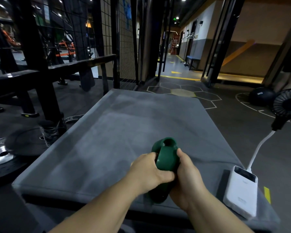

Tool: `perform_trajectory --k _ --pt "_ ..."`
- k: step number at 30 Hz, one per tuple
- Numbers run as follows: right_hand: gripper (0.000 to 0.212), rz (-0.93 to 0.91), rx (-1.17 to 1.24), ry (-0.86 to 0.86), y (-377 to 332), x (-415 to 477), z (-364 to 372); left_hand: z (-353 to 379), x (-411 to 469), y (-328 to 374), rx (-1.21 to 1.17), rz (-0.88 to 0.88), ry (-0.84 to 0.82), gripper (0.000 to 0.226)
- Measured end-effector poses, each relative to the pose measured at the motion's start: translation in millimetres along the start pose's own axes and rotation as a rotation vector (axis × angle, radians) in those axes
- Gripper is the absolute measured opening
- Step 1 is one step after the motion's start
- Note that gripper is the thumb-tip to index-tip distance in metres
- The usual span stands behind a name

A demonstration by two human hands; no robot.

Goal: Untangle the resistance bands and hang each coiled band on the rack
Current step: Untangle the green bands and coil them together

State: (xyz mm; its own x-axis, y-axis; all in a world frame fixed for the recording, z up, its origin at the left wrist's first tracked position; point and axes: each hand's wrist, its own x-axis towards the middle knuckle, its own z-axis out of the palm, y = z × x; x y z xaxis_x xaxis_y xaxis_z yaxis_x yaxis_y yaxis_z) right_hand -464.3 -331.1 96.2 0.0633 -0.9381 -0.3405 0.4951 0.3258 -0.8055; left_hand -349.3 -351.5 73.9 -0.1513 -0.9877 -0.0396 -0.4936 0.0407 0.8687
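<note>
Head view, and both hands are on it: the green resistance band (165, 158) is bunched into a thick wad right between them. The left hand (149, 170) wraps the wad's left flank, fingers curled in tight and the thumb laid across the lower part. The right hand (186, 174) clamps the other flank, thumb pointing up along the band's right edge. That is a firm two-handed grip with the palms facing each other. A rounded loop of band pokes up above the knuckles, and a second dark green lobe bulges out below, between the two wrists. Whether that lower lobe touches the surface, I cannot tell.

All of this sits over the near half of a grey padded mat (118, 125), a little right of its centre. On the mat's near right corner lies a white power bank (242, 190), just beside the right forearm, with a dark flat slab (223, 180) showing under its left edge. A white cable (259, 148) climbs from the power bank to a small black fan (286, 103) at the right edge of the picture. Behind the fan, a black medicine ball (260, 96) rests on the floor.

Off to the left stands a black steel frame (40, 78), well apart from the hands, with a shiny weight plate (0, 155) on the floor at its foot. Black wire mesh (126, 39) rises beyond the mat's far edge, and a lit corridor with a blue bench (193, 60) opens to the right of it.
</note>
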Motion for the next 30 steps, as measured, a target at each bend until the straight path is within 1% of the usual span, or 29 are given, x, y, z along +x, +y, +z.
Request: perform_trajectory --k 3,4,6,7,8,9,10,11,12,13,15,16,17,19,21,22,24,27,29,30 --pt "0.049 0.041 -0.004 -0.078 -1.0 1.6 -0.8 -5.1 2.2 1.3 -0.065 0.038 -0.02 0.039" --pt "0.049 0.058 -0.042 -0.116 -4.3 2.7 -2.1 -8.9 2.2 3.0 -0.097 0.057 -0.016 0.035" --pt "0.048 0.033 -0.197 -0.177 -15.7 5.1 -9.0 -17.7 1.5 7.9 -0.267 0.075 -0.034 0.031" --pt "0.045 -0.025 -0.309 -0.156 -23.4 6.2 -14.0 -23.9 1.4 9.3 -0.361 0.074 -0.039 0.029" --pt "0.041 -0.113 -0.453 -0.099 -31.4 7.8 -20.1 -31.4 1.1 9.7 -0.425 0.061 -0.047 0.023" --pt "0.036 -0.242 -0.622 -0.004 -38.8 10.4 -27.8 -39.2 1.0 9.5 -0.477 0.041 -0.057 0.02" --pt "0.033 -0.4 -0.781 0.093 -45.2 12.2 -35.4 -46.1 1.2 7.2 -0.508 0.025 -0.074 0.025" --pt "0.031 -0.535 -0.86 0.134 -50.2 14.5 -43.3 -51.7 1.8 3.8 -0.544 0.006 -0.088 0.035" --pt "0.034 -0.6 -0.884 0.116 -53.8 17.6 -50.3 -54.8 2.7 -0.3 -0.588 -0.017 -0.112 0.042" --pt "0.043 -0.596 -0.904 0.048 -54.8 19.7 -55.6 -55.5 2.4 -2.9 -0.651 -0.042 -0.131 0.045" --pt "0.061 -0.465 -0.899 -0.128 -50.2 22.2 -58.6 -53.1 1.0 -7.0 -0.769 -0.08 -0.178 0.048" --pt "0.066 -0.377 -0.823 -0.213 -45.8 22.6 -57.6 -51.4 0.4 -7.9 -0.819 -0.083 -0.198 0.048" --pt "0.068 -0.295 -0.71 -0.272 -41.1 22.4 -56.4 -50.4 -1.2 -8.0 -0.862 -0.08 -0.21 0.047" --pt "0.072 -0.191 -0.532 -0.337 -33.9 21.3 -54.3 -49.8 -1.6 -10.2 -0.919 -0.065 -0.231 0.048" --pt "0.072 -0.131 -0.466 -0.399 -30.6 17.6 -54.2 -51.4 -0.8 -11.8 -0.954 -0.052 -0.244 0.062" --pt "0.067 -0.126 -0.462 -0.424 -30.6 16.3 -53.8 -52.6 0.2 -12.6 -0.973 -0.038 -0.252 0.068" --pt "0.052 -0.146 -0.477 -0.397 -31.5 13.0 -51.0 -55.5 1.5 -13.3 -1.011 -0.005 -0.24 0.069" --pt "0.05 -0.191 -0.511 -0.325 -29.8 15.7 -50.1 -59.1 2.0 -13.4 -1.041 0.001 -0.209 0.07" --pt "0.045 -0.173 -0.464 -0.351 -28.7 17.3 -50.0 -60.5 0.8 -13.5 -1.062 0.013 -0.207 0.069" --pt "0.047 -0.158 -0.407 -0.375 -28.8 18.5 -51.7 -61.5 0.2 -13.5 -1.073 0.022 -0.205 0.068"
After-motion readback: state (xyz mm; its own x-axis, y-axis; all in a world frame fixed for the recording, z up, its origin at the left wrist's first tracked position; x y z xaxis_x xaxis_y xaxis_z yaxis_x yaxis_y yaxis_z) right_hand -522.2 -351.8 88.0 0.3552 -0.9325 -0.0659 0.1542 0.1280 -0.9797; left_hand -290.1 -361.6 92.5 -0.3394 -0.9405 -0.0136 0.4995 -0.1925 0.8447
